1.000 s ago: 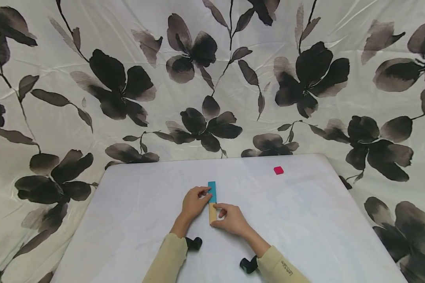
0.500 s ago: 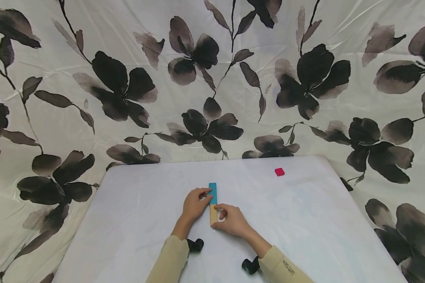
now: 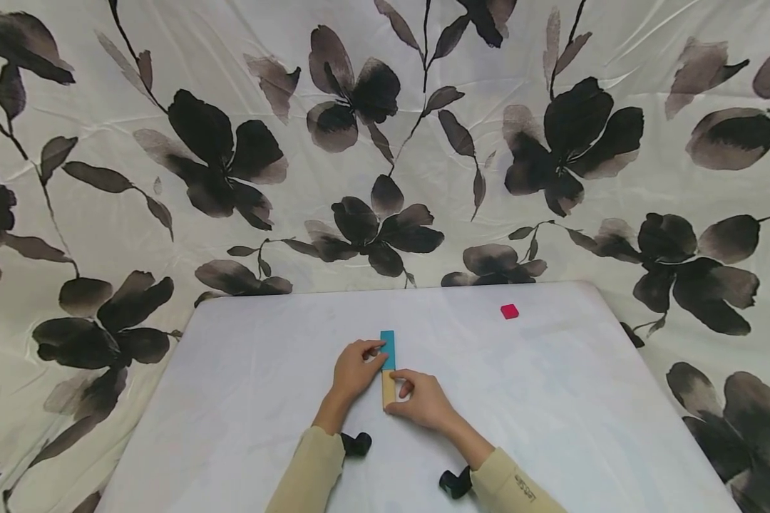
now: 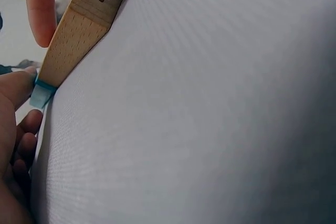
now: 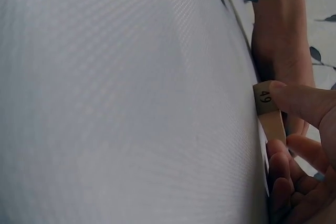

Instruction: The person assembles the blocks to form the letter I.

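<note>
While nothing is seen to shift between the earlier head views and now, the wooden block numbered 49 (image 3: 388, 389) is kept pinched by the right hand (image 3: 423, 400), butted end to end against the blue block (image 3: 388, 348) gripped by the left hand (image 3: 354, 370) on the white table (image 3: 552, 399), so alignment seems in hand.

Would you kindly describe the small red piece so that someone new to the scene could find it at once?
Start at the white table in front of the flowered cloth and look to its far right corner. The small red block lies there alone, well away from both hands. Its colour and squat square shape set it apart from the long blue-and-wood stick at the table's middle.
</note>
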The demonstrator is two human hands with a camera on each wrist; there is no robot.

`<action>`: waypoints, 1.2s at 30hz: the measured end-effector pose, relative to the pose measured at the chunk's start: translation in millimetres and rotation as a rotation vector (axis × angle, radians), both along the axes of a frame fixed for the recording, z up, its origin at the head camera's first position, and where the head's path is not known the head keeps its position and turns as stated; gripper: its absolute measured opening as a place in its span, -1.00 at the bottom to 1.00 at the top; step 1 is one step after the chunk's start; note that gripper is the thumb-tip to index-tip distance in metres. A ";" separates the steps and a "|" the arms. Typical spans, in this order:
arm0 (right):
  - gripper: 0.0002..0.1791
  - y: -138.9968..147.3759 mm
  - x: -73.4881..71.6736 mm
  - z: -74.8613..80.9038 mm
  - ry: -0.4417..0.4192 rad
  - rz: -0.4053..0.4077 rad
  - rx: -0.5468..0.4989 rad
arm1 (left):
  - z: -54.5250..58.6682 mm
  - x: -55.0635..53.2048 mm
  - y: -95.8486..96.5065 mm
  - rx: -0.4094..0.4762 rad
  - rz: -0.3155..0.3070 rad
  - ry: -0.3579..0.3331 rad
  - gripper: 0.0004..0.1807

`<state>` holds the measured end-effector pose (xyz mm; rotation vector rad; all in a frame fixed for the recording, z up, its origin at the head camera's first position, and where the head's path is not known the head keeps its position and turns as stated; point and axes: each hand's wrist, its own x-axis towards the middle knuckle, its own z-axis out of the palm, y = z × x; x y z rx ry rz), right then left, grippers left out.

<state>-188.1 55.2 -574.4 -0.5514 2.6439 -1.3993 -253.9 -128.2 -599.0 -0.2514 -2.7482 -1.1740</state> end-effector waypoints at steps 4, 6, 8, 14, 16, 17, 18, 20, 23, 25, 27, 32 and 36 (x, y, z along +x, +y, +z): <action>-0.36 1.8 0.9 0.0 0.000 0.004 -0.009 | 0.6 1.5 1.4 0.005 -0.004 0.005 -0.66; -0.36 2.5 1.0 -0.9 -0.001 0.002 -0.009 | 1.2 2.2 2.1 0.010 -0.006 0.006 -0.66; -0.36 2.9 1.5 -1.2 -0.004 -0.002 -0.008 | 2.0 2.9 3.0 0.010 -0.009 0.003 -0.66; -0.36 2.0 1.2 -1.2 -0.004 -0.007 0.000 | 1.7 1.3 0.8 0.021 -0.033 0.014 -0.68; -0.35 0.7 0.7 -1.0 -0.004 -0.005 -0.002 | 2.5 0.5 -1.8 0.039 -0.044 -0.002 -0.67; -0.35 -0.1 0.7 -0.7 -0.004 -0.004 -0.004 | 3.4 0.5 -3.1 0.051 -0.049 -0.019 -0.67; -0.35 -0.7 0.5 -0.9 -0.003 -0.003 -0.003 | 4.7 1.2 -4.2 0.064 -0.051 -0.034 -0.67; -0.34 -1.4 0.9 -1.5 -0.003 0.000 -0.001 | 7.0 3.4 -6.3 0.090 -0.056 -0.067 -0.67; -0.29 -1.0 1.6 -1.2 -0.003 0.003 -0.009 | 10.6 8.7 -8.6 0.115 -0.075 -0.087 -0.68; -0.26 0.4 1.4 -1.6 -0.002 0.000 -0.018 | 12.4 12.9 -9.9 0.126 -0.092 -0.090 -0.69; -0.23 2.3 0.8 -1.8 -0.012 -0.005 -0.031 | 14.2 17.8 -10.8 0.133 -0.112 -0.086 -0.69; -0.22 6.4 -1.1 -1.6 -0.049 -0.011 -0.049 | 17.5 28.3 -14.6 0.144 -0.138 -0.119 -0.65; -0.23 8.5 -2.0 -0.5 -0.058 -0.013 -0.064 | 17.4 33.4 -16.6 0.128 -0.144 -0.136 -0.61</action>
